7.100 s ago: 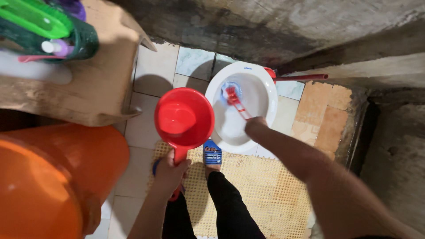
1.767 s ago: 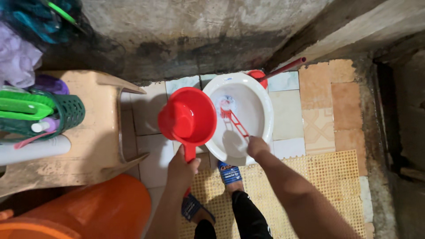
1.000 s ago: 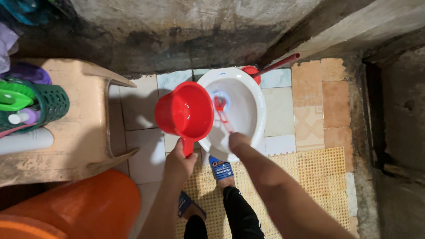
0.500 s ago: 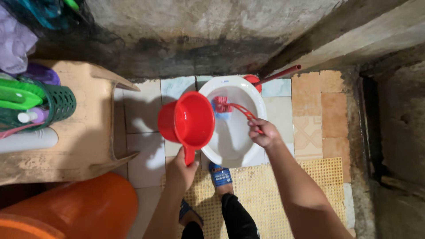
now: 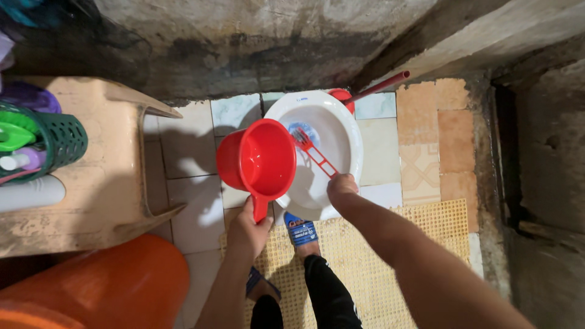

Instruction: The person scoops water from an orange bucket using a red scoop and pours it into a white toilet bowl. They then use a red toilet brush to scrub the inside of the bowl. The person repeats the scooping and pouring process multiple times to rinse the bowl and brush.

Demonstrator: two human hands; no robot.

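the right hand (image 5: 341, 184) is closed around the handle of a red toilet brush (image 5: 312, 152), and the brush head is down in the white toilet bowl (image 5: 347, 131), near the blue water at the drain. the left hand (image 5: 248, 226) is wrapped tight on the handle of a red water dipper (image 5: 257, 159), which it holds tilted beside the left rim of the bowl; i cannot tell if water is inside it. one foot in a blue sandal (image 5: 300, 231) stands on the yellow plastic mat (image 5: 426, 244) just in front of the bowl. farther left there is a beige plastic stool (image 5: 116, 176) with a green basket (image 5: 61, 143) on it, and an orange barrel (image 5: 103, 286) below.

as i judge it, the scrubbing is in the middle: the bowl looks mostly white, but the brush is working inside and rinsing with the dipper seems not done.

compared with half a second ago, the right hand moved from the right side of the bowl to its near rim, and the brush head went lower toward the drain. the dipper is almost in the same place.
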